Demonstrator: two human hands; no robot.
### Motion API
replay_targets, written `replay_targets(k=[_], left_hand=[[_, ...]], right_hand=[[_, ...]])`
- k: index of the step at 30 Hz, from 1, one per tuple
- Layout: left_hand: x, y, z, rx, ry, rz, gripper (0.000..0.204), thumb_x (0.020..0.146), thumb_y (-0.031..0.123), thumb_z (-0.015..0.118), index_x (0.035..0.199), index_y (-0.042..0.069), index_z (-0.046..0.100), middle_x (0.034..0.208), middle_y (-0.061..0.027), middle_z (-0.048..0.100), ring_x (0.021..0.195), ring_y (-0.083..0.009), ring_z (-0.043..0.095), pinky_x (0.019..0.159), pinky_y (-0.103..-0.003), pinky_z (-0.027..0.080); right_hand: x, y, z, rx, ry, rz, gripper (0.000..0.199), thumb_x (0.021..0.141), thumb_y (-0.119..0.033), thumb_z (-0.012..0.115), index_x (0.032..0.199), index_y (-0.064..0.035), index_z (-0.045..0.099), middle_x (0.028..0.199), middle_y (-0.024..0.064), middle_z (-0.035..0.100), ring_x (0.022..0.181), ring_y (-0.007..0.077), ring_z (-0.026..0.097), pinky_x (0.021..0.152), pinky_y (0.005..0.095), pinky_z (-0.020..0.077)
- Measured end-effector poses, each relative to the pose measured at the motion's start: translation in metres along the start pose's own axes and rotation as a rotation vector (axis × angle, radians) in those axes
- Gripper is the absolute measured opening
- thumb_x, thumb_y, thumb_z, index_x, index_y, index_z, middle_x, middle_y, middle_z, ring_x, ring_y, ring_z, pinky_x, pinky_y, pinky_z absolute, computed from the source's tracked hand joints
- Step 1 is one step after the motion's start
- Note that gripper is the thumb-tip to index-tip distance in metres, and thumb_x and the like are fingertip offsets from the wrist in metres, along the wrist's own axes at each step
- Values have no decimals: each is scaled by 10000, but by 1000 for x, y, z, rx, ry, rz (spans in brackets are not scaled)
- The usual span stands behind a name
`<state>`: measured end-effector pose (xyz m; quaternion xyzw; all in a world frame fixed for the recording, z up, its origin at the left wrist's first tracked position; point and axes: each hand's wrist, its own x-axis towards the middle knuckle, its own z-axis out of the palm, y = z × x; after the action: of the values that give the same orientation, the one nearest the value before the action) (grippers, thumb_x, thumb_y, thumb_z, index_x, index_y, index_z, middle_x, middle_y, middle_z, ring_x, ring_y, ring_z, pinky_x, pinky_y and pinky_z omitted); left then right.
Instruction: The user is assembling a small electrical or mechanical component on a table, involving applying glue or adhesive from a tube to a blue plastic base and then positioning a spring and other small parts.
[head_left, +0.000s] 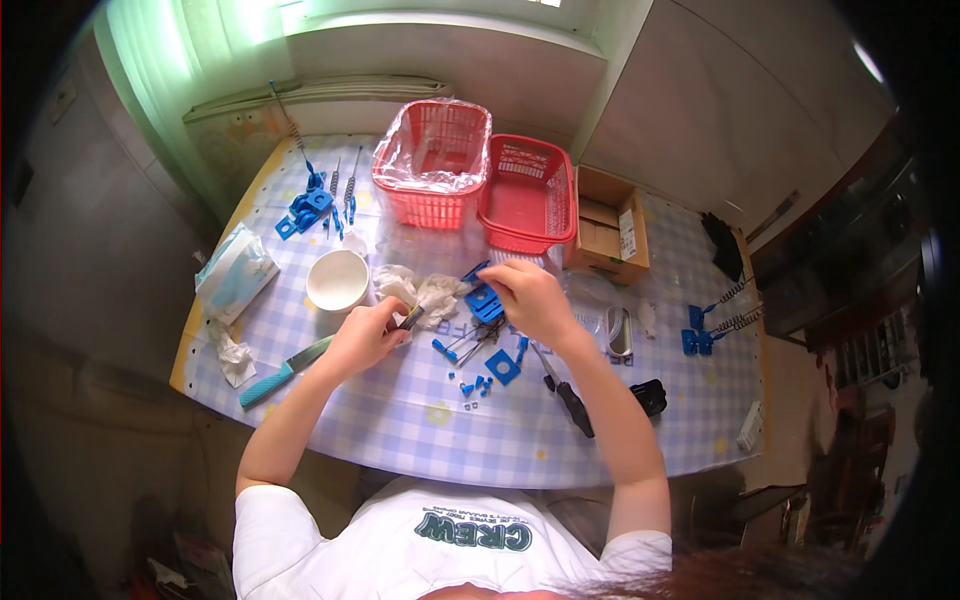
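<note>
My left hand (366, 335) is closed around a small dark-handled tool (412, 317) whose tip points right. My right hand (527, 296) grips a blue plastic part (485, 300) just above the checked tablecloth (420, 420), at the table's middle. The tool tip sits close to the blue part. Under my hands lie thin metal rods (470, 345) and several small blue plastic pieces (490, 372), one a flat square. Crumpled white tissue (420, 290) lies just behind my left hand.
A white cup (337, 280), a tissue pack (235, 270) and a teal-handled knife (280, 373) lie on the left. Two red baskets (525, 190) and a cardboard box (610, 225) stand at the back. More blue parts (310, 205) sit back left and at the right (700, 335). Black tools (575, 405) lie by my right forearm.
</note>
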<state>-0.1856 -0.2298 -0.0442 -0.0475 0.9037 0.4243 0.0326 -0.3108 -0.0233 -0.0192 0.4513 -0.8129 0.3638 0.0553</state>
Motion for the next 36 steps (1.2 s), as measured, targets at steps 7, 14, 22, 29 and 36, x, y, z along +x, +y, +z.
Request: replay_targets(k=[7, 14, 22, 29, 36], left_hand=[[-9, 10, 10, 433, 226, 118, 282, 719, 167, 616, 934, 55, 471, 642, -121, 553, 578, -286, 564, 511, -375, 444], [-6, 41, 38, 504, 157, 400, 145, 716, 148, 588, 822, 60, 543, 792, -59, 510, 810, -224, 515, 622, -311, 455], [16, 28, 71, 605, 325, 539, 190, 639, 76, 566, 828, 70, 563, 771, -58, 503, 743, -228, 471, 601, -281, 431], [19, 31, 58, 526, 327, 460, 125, 657, 130, 601, 749, 63, 550, 777, -52, 505, 795, -216, 491, 615, -287, 454], [47, 43, 65, 641, 336, 633, 124, 633, 121, 592, 731, 67, 537, 763, -36, 503, 773, -190, 491, 545, -276, 448]], right_hand=[[-75, -17, -52, -165, -204, 88, 154, 704, -66, 589, 857, -65, 597, 790, 86, 568, 761, 259, 539, 673, 334, 438], [-88, -22, -36, -243, -284, 56, 157, 694, -97, 603, 847, -63, 597, 792, 61, 572, 764, 238, 537, 686, 331, 435], [-83, -7, -8, -306, -258, 3, 164, 652, -29, 548, 811, -24, 588, 855, 65, 552, 846, 219, 517, 705, 306, 441], [-88, -2, -18, -348, -344, 93, 159, 655, 19, 503, 793, 4, 579, 808, 86, 528, 828, 233, 513, 709, 310, 439], [-87, 1, -17, -211, -215, 55, 120, 682, -7, 540, 795, 1, 580, 777, 96, 543, 765, 255, 532, 687, 330, 435]])
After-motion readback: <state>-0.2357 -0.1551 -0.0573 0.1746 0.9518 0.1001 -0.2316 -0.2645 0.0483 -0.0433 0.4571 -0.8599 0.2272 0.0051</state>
